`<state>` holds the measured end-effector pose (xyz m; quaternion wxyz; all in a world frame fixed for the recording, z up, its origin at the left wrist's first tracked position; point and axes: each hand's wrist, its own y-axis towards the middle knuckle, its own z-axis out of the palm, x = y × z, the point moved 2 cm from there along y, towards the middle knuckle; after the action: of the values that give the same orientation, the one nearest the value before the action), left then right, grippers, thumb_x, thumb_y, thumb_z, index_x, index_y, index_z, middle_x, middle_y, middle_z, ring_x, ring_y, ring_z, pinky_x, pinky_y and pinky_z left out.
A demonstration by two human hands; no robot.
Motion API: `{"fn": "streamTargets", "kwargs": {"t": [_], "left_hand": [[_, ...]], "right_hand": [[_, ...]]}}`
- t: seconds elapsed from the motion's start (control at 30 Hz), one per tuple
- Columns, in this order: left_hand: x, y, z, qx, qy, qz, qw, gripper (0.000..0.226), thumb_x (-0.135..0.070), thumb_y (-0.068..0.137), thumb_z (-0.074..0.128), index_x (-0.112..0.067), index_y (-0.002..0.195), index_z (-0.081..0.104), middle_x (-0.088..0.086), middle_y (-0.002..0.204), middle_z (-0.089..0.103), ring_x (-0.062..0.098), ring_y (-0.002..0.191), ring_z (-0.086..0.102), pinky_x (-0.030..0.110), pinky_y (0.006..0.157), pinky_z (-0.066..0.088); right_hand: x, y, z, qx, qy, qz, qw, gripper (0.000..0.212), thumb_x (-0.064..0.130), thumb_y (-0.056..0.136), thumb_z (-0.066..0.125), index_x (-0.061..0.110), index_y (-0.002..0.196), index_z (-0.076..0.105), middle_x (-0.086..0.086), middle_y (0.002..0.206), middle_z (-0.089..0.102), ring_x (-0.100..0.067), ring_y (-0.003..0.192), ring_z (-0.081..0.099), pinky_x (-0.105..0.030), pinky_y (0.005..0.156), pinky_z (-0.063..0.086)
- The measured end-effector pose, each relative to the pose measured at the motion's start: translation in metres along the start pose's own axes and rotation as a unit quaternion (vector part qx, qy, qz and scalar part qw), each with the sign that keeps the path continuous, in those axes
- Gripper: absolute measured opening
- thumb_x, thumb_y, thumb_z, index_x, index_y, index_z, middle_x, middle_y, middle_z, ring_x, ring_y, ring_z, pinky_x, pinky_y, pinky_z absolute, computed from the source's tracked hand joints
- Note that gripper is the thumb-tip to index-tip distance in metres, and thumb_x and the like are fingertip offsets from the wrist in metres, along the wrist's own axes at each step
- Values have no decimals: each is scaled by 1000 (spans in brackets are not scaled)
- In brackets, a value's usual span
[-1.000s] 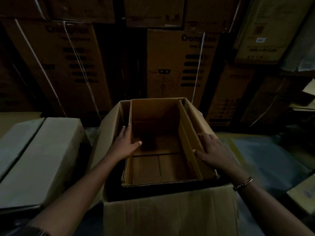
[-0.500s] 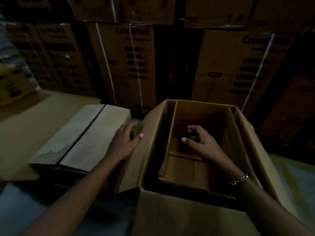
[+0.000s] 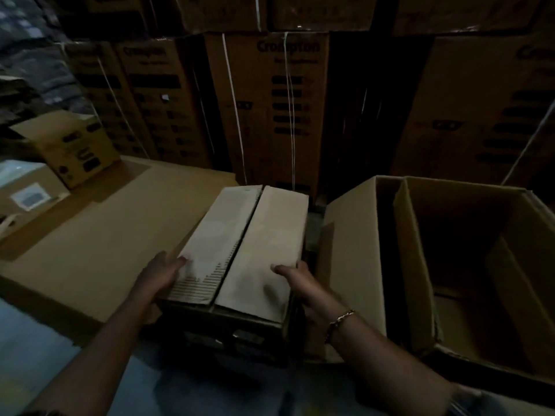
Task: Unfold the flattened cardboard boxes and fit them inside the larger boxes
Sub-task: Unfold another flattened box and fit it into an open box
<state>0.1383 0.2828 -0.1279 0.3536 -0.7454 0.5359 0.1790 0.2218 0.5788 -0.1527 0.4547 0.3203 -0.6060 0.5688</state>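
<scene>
I have my left hand (image 3: 159, 277) and my right hand (image 3: 300, 280) clamped on the near corners of a closed carton (image 3: 249, 241). Its two pale top flaps meet in a seam that runs away between my hands. Each hand has one digit laid on top of a flap and the palm against the side. The other fingers wrap down the carton's walls, where I cannot see how they lie. A bracelet (image 3: 341, 321) sits on my right wrist. Just outside my right fingers stands the larger box (image 3: 351, 250), open, with an inner box (image 3: 414, 253) already seated in it and a gap along the wall nearest my hand. That pair looks finished to me. Out past my left knuckles lies flattened cardboard (image 3: 114, 223), spread flat and untouched. Beyond my fingertips rises a wall of printed cartons (image 3: 270, 109). My reading is that I am between units, taking hold of this carton to shift or open it as the next outer box. The next move calls for an even pull from both hands so the carton stays square. After that the flaps need parting at the seam, and a sheet from my left needs unfolding. The light is poor, so I would go by feel at the corners.
</scene>
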Motion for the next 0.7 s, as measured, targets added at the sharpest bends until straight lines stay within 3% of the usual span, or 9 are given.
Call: {"fn": "streamTargets", "kwargs": {"t": [0.1, 0.2, 0.3, 0.37, 0.53, 0.63, 0.7], "left_hand": [[20, 18, 3, 124, -143, -15, 982, 95, -77, 51, 80, -14, 121, 67, 8, 132, 64, 25, 119, 61, 35, 107, 41], [17, 17, 5, 143, -162, 31, 976, 65, -56, 74, 78, -11, 120, 70, 5, 121, 71, 19, 106, 68, 35, 103, 47], [-3, 13, -2, 117, -160, 82, 977, 35, -32, 92, 70, -6, 115, 71, 7, 105, 75, 8, 77, 69, 17, 71, 54], [-20, 12, -17, 100, -168, 100, 976, 29, -27, 93, 69, -4, 110, 73, 0, 86, 76, 6, 65, 68, 17, 58, 52], [-81, -2, -65, 32, -230, 187, 955, 35, -29, 93, 68, -6, 119, 68, 5, 90, 71, 16, 72, 64, 23, 57, 51], [-129, -29, -87, 7, -302, 249, 920, 35, -33, 90, 70, -12, 119, 68, 1, 92, 70, 21, 78, 66, 23, 60, 53], [-159, -47, -90, 6, -343, 297, 891, 27, -37, 87, 71, -22, 109, 70, 1, 105, 72, 16, 87, 69, 24, 68, 56]], "right_hand": [[-25, 10, 15, -56, 39, 24, 997, 70, 30, 77, 80, 10, 135, 45, -4, 123, 64, -20, 107, 64, -30, 86, 52], [-33, 12, 16, -72, 76, 14, 994, 69, 32, 80, 82, 21, 136, 44, -1, 122, 65, -21, 106, 66, -35, 90, 56], [-18, 12, 12, -104, 81, -19, 991, 57, 30, 82, 80, 21, 131, 52, -1, 118, 68, -19, 101, 68, -33, 84, 58], [2, 11, 13, -98, 87, -49, 990, 59, 31, 79, 83, 21, 129, 54, -5, 122, 69, -22, 103, 69, -40, 89, 58], [92, -4, 9, -97, 69, -178, 977, 55, 24, 81, 81, 22, 129, 54, -1, 119, 69, -16, 102, 69, -25, 78, 57], [157, -33, -7, -106, 53, -262, 958, 62, 25, 79, 82, 22, 134, 52, 2, 117, 70, -19, 105, 69, -31, 85, 58], [194, -60, -30, -105, 37, -316, 942, 63, 21, 83, 79, 22, 138, 47, 5, 117, 67, -13, 105, 67, -29, 87, 58]]}}
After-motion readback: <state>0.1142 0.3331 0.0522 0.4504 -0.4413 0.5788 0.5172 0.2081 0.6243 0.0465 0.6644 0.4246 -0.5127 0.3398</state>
